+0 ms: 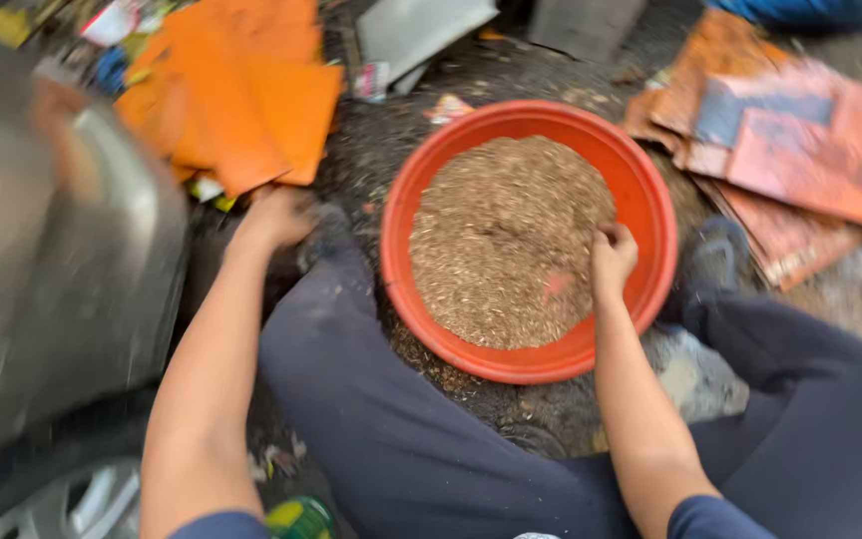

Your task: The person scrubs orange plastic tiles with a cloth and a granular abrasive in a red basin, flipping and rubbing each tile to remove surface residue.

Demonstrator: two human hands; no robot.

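Note:
A round orange basin (650, 190) sits on the dirty ground between my knees, heaped with brown husk-like grain (501, 240). My right hand (612, 258) rests inside the basin at the right side of the heap, fingers curled into the grain. My left hand (276, 218) reaches down to the ground left of the basin, by my left knee and just below the edge of some orange sheets (241, 95). The frame is blurred, so I cannot see whether the left hand holds anything.
A large grey metal vessel (52, 260) fills the left side. Worn orange and blue cardboard pieces (790, 140) lie at the right. A grey slab (416, 30) and litter lie at the top. My dark trouser legs (401, 429) frame the basin.

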